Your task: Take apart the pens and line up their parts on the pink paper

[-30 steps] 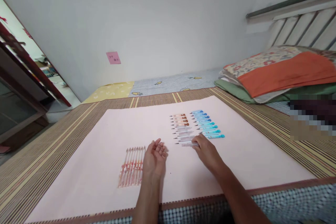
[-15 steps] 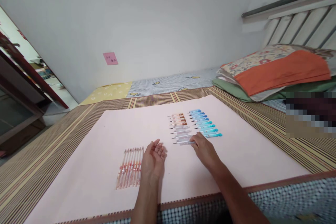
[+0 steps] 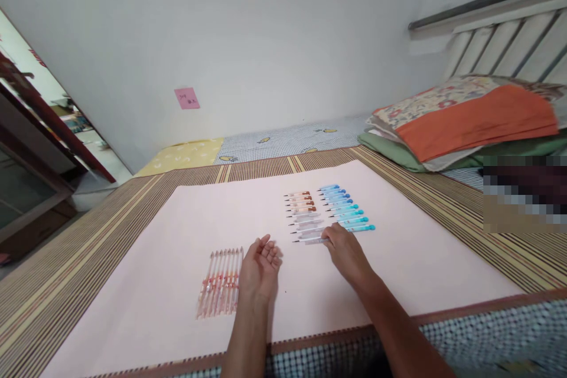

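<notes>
Several pens lie in groups on a pale pink sheet [image 3: 168,260]. My right hand [image 3: 346,248] is closed in a pinch on the right end of the nearest white pen [image 3: 305,240], which lies at the near end of a column with brown-ended pens [image 3: 303,201]. Just right of that column is a column of blue pens [image 3: 348,208], dark blue at the far end and turquoise nearer. My left hand [image 3: 261,263] rests palm up on the sheet with nothing in it, fingers loosely curled and apart, beside a row of clear pens with pink-red patterns [image 3: 219,283].
A striped mat [image 3: 101,212] lies under the sheet. Folded bedding with an orange band [image 3: 478,118] is stacked at the right, below a white slatted headboard [image 3: 518,41]. A pink note [image 3: 186,98] is on the wall behind. A doorway is at the far left.
</notes>
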Available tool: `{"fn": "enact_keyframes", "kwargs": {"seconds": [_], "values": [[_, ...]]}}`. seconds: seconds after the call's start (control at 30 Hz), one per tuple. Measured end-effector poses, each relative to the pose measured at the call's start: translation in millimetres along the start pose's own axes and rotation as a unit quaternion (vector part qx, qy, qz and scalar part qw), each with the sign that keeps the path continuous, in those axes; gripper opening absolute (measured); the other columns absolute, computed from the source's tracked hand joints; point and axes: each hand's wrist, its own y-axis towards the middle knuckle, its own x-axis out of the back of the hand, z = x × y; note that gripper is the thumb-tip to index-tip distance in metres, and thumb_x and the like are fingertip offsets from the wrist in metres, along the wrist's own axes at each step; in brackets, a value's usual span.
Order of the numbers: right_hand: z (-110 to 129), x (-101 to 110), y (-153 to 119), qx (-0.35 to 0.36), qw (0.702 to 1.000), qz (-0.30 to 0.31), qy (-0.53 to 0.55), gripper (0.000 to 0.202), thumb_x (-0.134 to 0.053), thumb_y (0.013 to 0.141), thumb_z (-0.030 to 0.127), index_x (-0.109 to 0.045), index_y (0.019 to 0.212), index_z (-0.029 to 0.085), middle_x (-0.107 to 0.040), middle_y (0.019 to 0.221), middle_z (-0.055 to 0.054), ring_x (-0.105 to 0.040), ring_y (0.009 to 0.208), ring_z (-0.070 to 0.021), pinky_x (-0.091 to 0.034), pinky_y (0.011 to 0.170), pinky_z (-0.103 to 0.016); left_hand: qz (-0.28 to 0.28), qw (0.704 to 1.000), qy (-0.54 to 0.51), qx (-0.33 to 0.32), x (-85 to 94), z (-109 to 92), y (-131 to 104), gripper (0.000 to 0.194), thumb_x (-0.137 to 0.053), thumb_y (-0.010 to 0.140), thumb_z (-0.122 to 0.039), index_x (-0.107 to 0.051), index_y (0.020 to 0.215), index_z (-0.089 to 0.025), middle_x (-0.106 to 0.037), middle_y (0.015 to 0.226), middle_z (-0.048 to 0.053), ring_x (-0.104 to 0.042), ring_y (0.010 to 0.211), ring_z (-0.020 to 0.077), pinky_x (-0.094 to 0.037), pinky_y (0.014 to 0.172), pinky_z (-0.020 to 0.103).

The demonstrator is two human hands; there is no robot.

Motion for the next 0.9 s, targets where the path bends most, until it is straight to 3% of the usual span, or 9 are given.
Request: {"fn": "enact_keyframes", "kwargs": {"seconds": [0.9], "values": [[2.8, -0.6, -1.5, -0.024, 0.998, -0.02, 0.045, 0.009, -0.054, 0.086, 0.015, -0.058, 0.088, 0.022, -0.062, 0.098, -0.006, -0.059, 0.086, -0.0206, -0.044, 0.075, -0.032, -0.007, 1.0, 0.007, -0.001, -2.6, -0.9, -2.8, 0.016, -0.055, 0.092, -0.017, -0.068, 0.088, -0.009, -0.064, 0.069, 0.005, -0.058, 0.055, 0.0116, -0.047, 0.048, 0.021]]}}
